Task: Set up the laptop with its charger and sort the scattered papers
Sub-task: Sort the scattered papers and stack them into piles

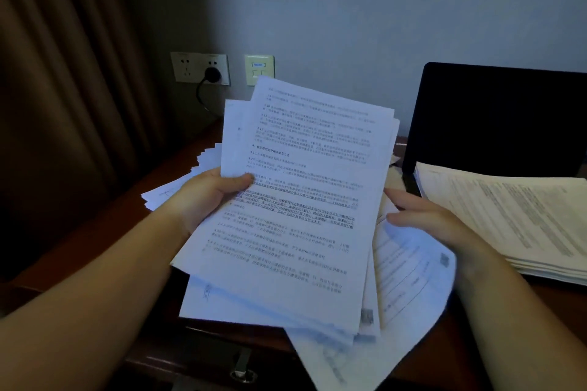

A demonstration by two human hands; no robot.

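Held sheaf: printed pages, uneven fan, raised above desk centre, tilted w/ top edge toward wall; text too blurred to read.
L hand: clamped on sheaf's left edge, thumb on top page, fingers hidden behind.
R hand: at sheaf's right side, fingers spread part-way, touching the lower loose sheets that curl out under the sheaf; can't tell if it's actually pinching them.
Sorted pile: thick stack, lies flat on the open laptop's lower half, right of R hand.
Laptop: lid up, screen dark, back right of desk, against wall.
Far papers: small spread on desk behind L hand, partly hidden.
Desk: dark reddish wood; drawer pull on front, below sheaf.
Charger plug: black, seated in wall outlet, cable drops behind sheaf.
Wall panel: pale plate just right of outlet.
Curtain: brown, far left.
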